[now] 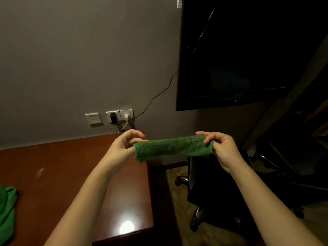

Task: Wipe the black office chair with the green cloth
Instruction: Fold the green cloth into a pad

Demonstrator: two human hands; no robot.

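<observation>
Left hand (122, 148) and right hand (222, 150) each pinch one end of the fuzzy green cloth (172, 147), stretched just above the black office chair (213, 189). I judge it light, soft and floppy, best bunched in one palm.

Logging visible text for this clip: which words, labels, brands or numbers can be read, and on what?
No text is legible.
On the television lower frame, a small pale mark: too blurred to read.
On the white tag above it: too small to read.
On the wall sockets and green cloth: none.
</observation>
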